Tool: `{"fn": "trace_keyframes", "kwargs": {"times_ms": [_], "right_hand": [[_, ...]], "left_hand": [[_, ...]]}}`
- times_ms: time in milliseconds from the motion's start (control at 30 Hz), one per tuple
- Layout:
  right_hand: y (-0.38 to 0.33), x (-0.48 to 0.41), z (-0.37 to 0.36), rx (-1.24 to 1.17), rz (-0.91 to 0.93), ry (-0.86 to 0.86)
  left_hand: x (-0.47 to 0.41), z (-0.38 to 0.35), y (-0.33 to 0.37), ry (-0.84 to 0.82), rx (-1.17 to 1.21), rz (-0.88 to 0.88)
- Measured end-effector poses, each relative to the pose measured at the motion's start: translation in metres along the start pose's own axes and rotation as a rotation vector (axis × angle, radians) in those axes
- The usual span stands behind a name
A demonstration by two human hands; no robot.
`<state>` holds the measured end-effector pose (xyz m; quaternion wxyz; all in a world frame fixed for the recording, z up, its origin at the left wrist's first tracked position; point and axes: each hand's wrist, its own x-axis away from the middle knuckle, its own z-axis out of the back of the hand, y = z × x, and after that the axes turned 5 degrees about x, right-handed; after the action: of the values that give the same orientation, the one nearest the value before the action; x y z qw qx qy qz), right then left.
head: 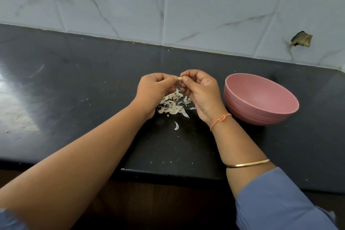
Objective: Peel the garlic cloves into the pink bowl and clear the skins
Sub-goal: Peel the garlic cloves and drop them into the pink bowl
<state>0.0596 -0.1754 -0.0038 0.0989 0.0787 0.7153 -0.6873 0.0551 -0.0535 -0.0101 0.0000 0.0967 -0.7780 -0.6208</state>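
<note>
One garlic clove [179,79] is being pinched by left hand [155,92] and right hand [202,93], left of one pink bowl [240,107]. One skin heap [173,106] is being overhung.

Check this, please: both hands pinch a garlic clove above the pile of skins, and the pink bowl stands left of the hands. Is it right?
One point is wrong: the head view shows the pink bowl right of the hands. The left hand and right hand do pinch the garlic clove above the skins.

Home kitchen: dark countertop [74,80], tiled backsplash [205,5].
</note>
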Motion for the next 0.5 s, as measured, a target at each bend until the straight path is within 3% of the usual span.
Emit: {"fn": "trace_keyframes", "kwargs": {"times_ms": [333,500], "right_hand": [[-0.0015,-0.0001,0.0,-0.029,-0.018,-0.01],[-0.0014,0.0001,-0.001,0.178,0.019,0.065]], "left_hand": [[0.0016,-0.0007,0.0027,-0.04,0.094,0.051],[0.0007,-0.0009,0.001,-0.003,0.051,0.035]]}}
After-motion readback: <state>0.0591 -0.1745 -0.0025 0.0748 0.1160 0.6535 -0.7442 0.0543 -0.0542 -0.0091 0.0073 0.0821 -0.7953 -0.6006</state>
